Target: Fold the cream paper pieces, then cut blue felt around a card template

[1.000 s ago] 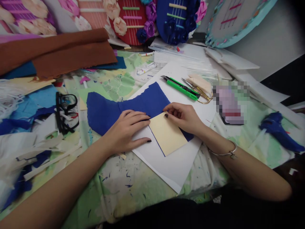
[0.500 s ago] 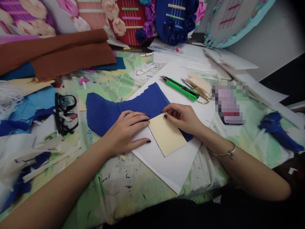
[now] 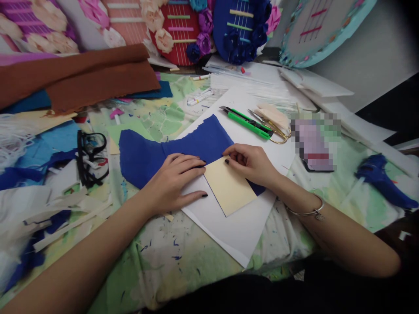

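Note:
A blue felt sheet (image 3: 147, 150) lies across a white paper sheet (image 3: 242, 226) on the paint-spotted table cover. A cream card (image 3: 229, 187) rests on the felt's near end. My left hand (image 3: 173, 181) lies flat with fingers stretched out, pressing the felt beside the card's left edge. At the card's top corner my right hand (image 3: 252, 162) has its fingers curled, the fingertips pressing on the corner.
A green utility knife (image 3: 247, 122) and gold-handled scissors (image 3: 273, 128) lie behind the hands. Black glasses (image 3: 90, 157) sit at the left among paper strips. Brown felt (image 3: 81, 74) is folded at the back left. A blue glue gun (image 3: 382, 179) lies at the right.
My right hand's fingers have crept slightly left along the card's top corner. The left hand and the felt have kept still.

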Available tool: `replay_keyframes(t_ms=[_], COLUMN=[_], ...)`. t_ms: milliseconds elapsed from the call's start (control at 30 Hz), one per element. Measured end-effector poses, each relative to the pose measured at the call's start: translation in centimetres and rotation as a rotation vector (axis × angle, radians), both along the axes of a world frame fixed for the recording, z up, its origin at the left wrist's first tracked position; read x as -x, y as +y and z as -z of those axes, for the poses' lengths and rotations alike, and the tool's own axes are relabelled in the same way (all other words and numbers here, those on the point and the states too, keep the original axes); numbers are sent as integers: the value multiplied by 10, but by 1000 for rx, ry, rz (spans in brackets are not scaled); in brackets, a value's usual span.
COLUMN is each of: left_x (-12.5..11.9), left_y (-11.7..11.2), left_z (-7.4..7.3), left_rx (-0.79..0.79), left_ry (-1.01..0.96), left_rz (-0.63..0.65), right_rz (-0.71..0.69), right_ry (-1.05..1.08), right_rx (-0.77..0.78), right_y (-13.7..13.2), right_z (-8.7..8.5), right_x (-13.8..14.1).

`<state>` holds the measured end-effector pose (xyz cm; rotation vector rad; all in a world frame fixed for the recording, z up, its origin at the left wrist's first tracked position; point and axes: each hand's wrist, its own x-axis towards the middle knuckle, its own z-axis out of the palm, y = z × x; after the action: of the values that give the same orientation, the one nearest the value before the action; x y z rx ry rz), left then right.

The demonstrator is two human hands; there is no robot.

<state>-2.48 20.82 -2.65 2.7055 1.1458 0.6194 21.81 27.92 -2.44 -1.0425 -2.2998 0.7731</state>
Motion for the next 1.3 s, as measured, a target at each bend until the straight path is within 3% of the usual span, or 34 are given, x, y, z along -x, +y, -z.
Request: replay_keyframes(t_ms=[1300], left_x=[-1], left_y=[-1], left_z=[-4], left_rx=[2], left_ry=[53], left_rz=[1], right_rz=[-25], right_ry=[-62], right_rx=[-81], right_y=[-1], right_z=[2], right_x=[0])
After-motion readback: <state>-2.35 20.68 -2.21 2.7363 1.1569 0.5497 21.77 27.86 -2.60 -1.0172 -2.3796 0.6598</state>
